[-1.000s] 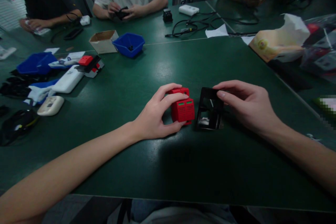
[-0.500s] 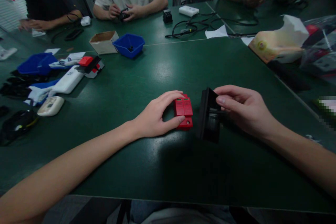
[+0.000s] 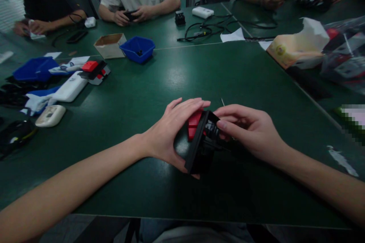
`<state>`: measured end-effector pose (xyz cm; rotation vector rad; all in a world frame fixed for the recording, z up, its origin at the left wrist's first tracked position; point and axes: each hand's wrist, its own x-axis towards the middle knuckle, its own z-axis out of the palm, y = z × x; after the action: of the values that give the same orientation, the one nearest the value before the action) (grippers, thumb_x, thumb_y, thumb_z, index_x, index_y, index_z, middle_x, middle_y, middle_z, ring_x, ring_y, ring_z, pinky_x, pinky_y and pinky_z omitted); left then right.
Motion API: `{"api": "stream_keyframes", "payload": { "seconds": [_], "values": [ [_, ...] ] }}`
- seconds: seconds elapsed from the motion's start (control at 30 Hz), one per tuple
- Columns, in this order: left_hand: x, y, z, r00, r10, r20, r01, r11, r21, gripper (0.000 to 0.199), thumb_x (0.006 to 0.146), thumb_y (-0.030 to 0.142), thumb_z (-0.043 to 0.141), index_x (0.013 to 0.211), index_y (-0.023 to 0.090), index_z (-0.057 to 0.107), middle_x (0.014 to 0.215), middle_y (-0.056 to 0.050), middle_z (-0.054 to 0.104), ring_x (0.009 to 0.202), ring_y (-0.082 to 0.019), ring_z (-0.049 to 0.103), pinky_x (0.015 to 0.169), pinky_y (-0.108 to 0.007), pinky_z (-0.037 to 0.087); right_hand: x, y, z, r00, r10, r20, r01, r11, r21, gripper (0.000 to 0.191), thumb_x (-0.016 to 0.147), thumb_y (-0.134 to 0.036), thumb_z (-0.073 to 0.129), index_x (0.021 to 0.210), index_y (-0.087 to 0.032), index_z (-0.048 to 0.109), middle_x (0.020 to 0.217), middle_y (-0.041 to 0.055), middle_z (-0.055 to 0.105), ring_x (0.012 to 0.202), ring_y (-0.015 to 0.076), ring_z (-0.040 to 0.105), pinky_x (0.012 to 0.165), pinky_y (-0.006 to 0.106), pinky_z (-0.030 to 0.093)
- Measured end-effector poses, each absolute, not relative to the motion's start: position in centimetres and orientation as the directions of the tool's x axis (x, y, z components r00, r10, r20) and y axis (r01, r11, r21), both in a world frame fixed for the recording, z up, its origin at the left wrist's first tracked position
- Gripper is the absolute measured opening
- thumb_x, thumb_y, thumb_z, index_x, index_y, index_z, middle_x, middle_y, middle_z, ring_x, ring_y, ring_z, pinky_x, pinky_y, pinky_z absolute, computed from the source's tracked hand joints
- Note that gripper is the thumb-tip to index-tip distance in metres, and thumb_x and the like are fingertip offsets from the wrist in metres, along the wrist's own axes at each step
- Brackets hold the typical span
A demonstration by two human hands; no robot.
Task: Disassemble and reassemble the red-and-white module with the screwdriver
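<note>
A black, open-backed plastic housing [image 3: 196, 155] stands tilted over the green table, its hollow side towards my right hand. My left hand [image 3: 167, 133] spans the housing, fingers by its upper end and thumb at its lower end. Behind the housing is a red block [image 3: 193, 126], partly hidden by it and by my left fingers. My right hand [image 3: 249, 127] pinches at the housing's open side with thumb and fingers. A thin metal rod [image 3: 222, 101] sticks up just beyond my right fingers; its other end is hidden.
To the left lie a red-and-black device [image 3: 95, 71], a white case [image 3: 50, 116] and a blue tray [image 3: 35, 69]. Ahead are a cardboard box [image 3: 110, 47], a blue bin [image 3: 138, 50] and black cables [image 3: 203, 32]. A tissue box [image 3: 285, 51] stands right. Other people sit opposite.
My right hand has brought the black housing left, against the red block. My left hand has let go of the block and spread around the housing. The thin rod has come into view.
</note>
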<state>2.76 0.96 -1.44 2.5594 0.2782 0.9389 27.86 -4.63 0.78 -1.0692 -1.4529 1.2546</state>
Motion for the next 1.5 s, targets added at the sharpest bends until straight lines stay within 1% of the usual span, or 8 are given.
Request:
{"api": "stream_keyframes", "payload": {
  "seconds": [0.17,0.3,0.43,0.63,0.87,1.13,1.33,1.5],
  "values": [
    [2.9,0.6,-0.8,0.787,0.259,0.56,-0.002,-0.906,0.423,0.135,0.057,0.076,0.088,0.163,0.021,0.024,0.153,-0.024,0.057,0.145,-0.046,0.051,0.129,-0.062,0.02,27.4,-5.1,0.6,-0.26,0.953,0.156,0.118,0.191,-0.974,0.013,0.09,-0.034,0.078,0.099,-0.024,0.075,0.078,0.0014,0.077,0.061,0.0158,0.071,0.056,0.025,0.059],
    [2.6,0.9,-1.5,0.741,0.224,0.633,-0.064,-0.915,0.398,0.139,0.053,0.075,0.089,0.163,0.02,0.024,0.15,-0.025,0.058,0.142,-0.046,0.054,0.127,-0.063,0.025,27.8,-5.0,0.1,-0.304,0.89,0.34,0.292,0.427,-0.856,0.018,0.096,-0.029,0.071,0.113,-0.024,0.071,0.097,0.0046,0.078,0.077,0.0185,0.074,0.069,0.03,0.062],
    [2.6,1.3,-2.3,0.648,0.244,0.722,-0.117,-0.904,0.411,0.147,0.048,0.079,0.089,0.164,0.019,0.023,0.146,-0.024,0.059,0.135,-0.044,0.06,0.125,-0.062,0.034,28.6,-4.3,-1.2,-0.369,0.818,0.441,0.453,0.572,-0.684,0.045,0.095,-0.043,0.073,0.134,-0.025,0.06,0.122,0.0111,0.072,0.106,0.0281,0.071,0.093,0.044,0.061],
    [2.8,1.2,-2.1,0.628,0.353,0.693,-0.181,-0.801,0.571,0.146,0.042,0.059,0.102,0.161,0.02,0.026,0.148,-0.023,0.053,0.135,-0.044,0.059,0.116,-0.058,0.05,28.2,-3.6,-2.6,-0.472,0.833,0.288,0.581,0.54,-0.608,0.1,0.081,-0.053,0.085,0.159,-0.023,0.03,0.157,0.0213,0.051,0.141,0.0421,0.054,0.112,0.063,0.048],
    [3.3,0.8,-1.4,0.701,0.293,0.651,-0.191,-0.801,0.567,0.124,0.061,0.029,0.096,0.159,0.027,0.02,0.159,-0.023,0.046,0.148,-0.041,0.049,0.122,-0.062,0.043,27.4,-3.0,-2.7,-0.554,0.771,0.315,0.568,0.626,-0.534,0.082,0.085,-0.038,0.077,0.153,-0.017,0.036,0.156,0.0255,0.051,0.143,0.0428,0.051,0.111,0.065,0.048],
    [3.2,1.0,-1.7,0.636,0.329,0.698,-0.162,-0.827,0.538,0.128,0.06,0.032,0.1,0.16,0.02,0.02,0.155,-0.027,0.046,0.148,-0.041,0.049,0.121,-0.058,0.045,27.4,-3.7,-1.8,-0.414,0.841,0.349,0.596,0.54,-0.594,0.096,0.075,-0.032,0.081,0.157,-0.014,0.034,0.15,0.0239,0.053,0.136,0.0388,0.057,0.112,0.057,0.053],
    [2.9,1.2,-1.9,0.536,0.446,0.717,-0.025,-0.84,0.542,0.129,0.064,0.038,0.098,0.164,0.026,0.018,0.158,-0.022,0.044,0.145,-0.039,0.052,0.121,-0.058,0.045,29.0,-3.1,-1.3,-0.413,0.771,0.484,0.672,0.617,-0.41,0.097,0.075,-0.025,0.077,0.159,-0.011,0.031,0.15,0.0256,0.046,0.138,0.0411,0.052,0.109,0.055,0.056],
    [2.9,1.1,-2.0,0.495,0.505,0.707,0.069,-0.834,0.548,0.124,0.065,0.04,0.098,0.162,0.024,0.022,0.157,-0.022,0.044,0.145,-0.038,0.052,0.119,-0.055,0.048,29.6,-2.6,-1.2,-0.442,0.708,0.55,0.616,0.685,-0.388,0.089,0.074,-0.024,0.08,0.152,-0.018,0.037,0.143,0.0222,0.05,0.136,0.0402,0.052,0.109,0.056,0.056]
  ]
}}
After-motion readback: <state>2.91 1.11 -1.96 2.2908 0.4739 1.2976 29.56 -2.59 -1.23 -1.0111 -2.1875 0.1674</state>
